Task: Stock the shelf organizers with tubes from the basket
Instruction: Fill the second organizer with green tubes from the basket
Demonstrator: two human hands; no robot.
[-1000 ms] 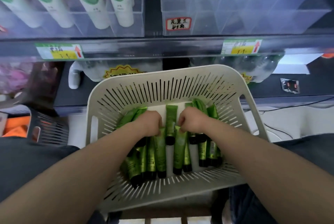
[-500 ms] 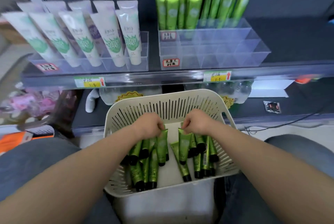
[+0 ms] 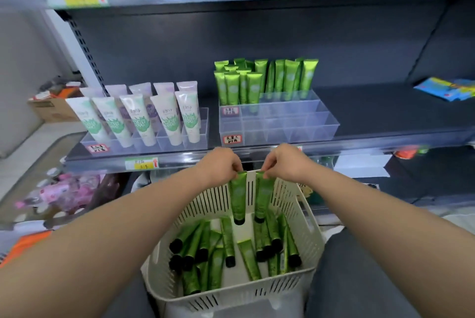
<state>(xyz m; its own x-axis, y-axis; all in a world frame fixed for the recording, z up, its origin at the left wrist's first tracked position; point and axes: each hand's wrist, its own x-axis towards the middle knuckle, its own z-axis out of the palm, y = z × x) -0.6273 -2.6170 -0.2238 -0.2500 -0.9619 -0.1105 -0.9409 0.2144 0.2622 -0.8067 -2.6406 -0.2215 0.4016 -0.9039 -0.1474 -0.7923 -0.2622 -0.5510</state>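
Observation:
A cream slotted basket [image 3: 307,243] in front of me holds several green tubes with black caps [image 3: 226,248]. My left hand [image 3: 221,163] pinches one green tube [image 3: 237,197] by its crimped end, cap hanging down over the basket's far rim. My right hand [image 3: 285,161] pinches a second green tube [image 3: 263,195] the same way, right beside the first. Just beyond, on the shelf, stands a clear compartmented organizer [image 3: 280,122]; its back rows hold upright green tubes [image 3: 259,81] and its front compartments hold nothing.
Left of it, another clear organizer [image 3: 198,132] holds white tubes [image 3: 138,119] with green leaf prints. Price tags line the shelf edge [image 3: 141,163]. Blue packets [image 3: 447,87] lie at the far right of the shelf. A cardboard box [image 3: 51,107] sits at left.
Both hands have each lifted a green tube out of the basket, up to just below the shelf edge. The view has tilted upward, showing more of the shelf.

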